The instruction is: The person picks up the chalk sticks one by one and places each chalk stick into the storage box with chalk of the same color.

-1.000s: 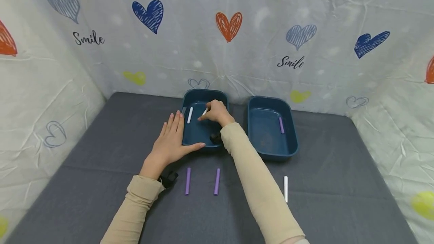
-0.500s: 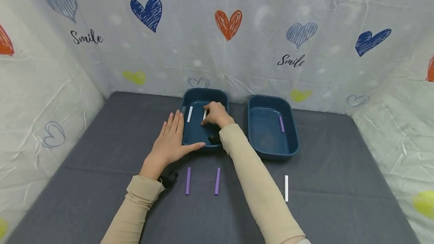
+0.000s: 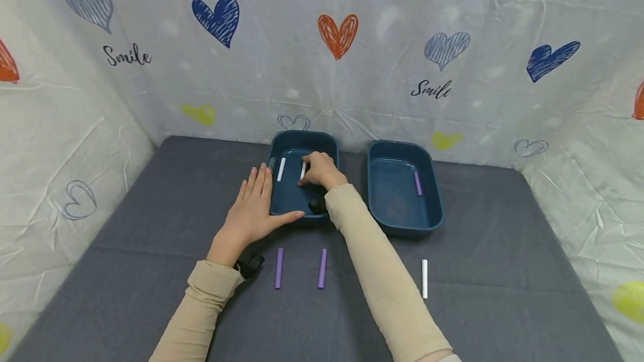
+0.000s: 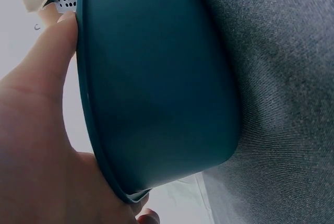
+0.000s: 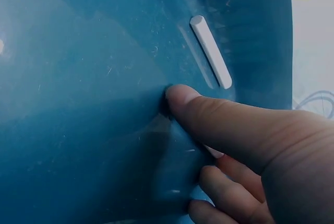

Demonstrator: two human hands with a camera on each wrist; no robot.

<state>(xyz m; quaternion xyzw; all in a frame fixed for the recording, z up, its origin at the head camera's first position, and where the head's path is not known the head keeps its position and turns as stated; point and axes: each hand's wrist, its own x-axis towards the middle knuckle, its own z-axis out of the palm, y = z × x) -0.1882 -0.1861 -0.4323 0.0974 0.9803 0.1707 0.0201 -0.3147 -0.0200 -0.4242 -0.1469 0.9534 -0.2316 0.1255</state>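
On a grey table (image 3: 131, 295), the left blue box (image 3: 289, 201) is touched along its rim by the spread left hand (image 3: 250, 218). Inside, by the right hand (image 3: 324, 170), a partly hidden white stick (image 3: 303, 170) seems pinched; a second stick (image 3: 281, 170) is seen nearby.

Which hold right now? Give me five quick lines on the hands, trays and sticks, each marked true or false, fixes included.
1. The right hand is at a white stick inside the left tray. True.
2. The right tray holds a white stick. False: the right tray holds a purple stick.
3. Two purple sticks lie on the table. True.
4. The left hand grips a purple stick. False: the left hand touches the left tray.
5. Every white stick is in a tray. False: one lies on the table.
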